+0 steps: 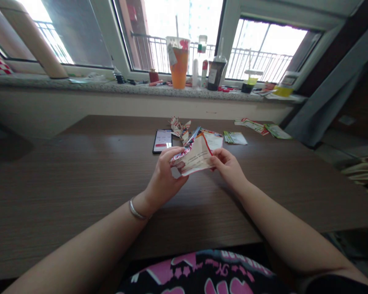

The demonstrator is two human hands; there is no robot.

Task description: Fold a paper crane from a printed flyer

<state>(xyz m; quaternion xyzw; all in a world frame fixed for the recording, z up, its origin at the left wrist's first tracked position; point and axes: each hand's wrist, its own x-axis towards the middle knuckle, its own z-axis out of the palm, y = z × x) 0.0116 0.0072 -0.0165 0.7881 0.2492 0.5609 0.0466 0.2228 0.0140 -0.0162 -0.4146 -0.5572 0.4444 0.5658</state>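
Observation:
A partly folded sheet of printed paper (197, 157), cream with a red edge and a patterned strip, is held tilted above the table. My left hand (164, 171) grips its left side, fingers over the top and thumb below. The right edge is pinched between the thumb and fingers of my right hand (225, 164). Just beyond the sheet lie a flat printed paper (214, 141) and a blue-grey slim object (195, 134) that is partly hidden. Several crumpled or folded striped paper pieces (180, 127) sit behind my left hand, beside a phone (162, 141) with a lit screen.
The brown table (79, 179) reaches to the wall under the window. Farther right lie green-edged papers (235, 138) and more printed slips (254, 125). On the stone sill (110, 86) stand an orange drink cup (179, 67), a dark drink cup (216, 73) and several small bottles.

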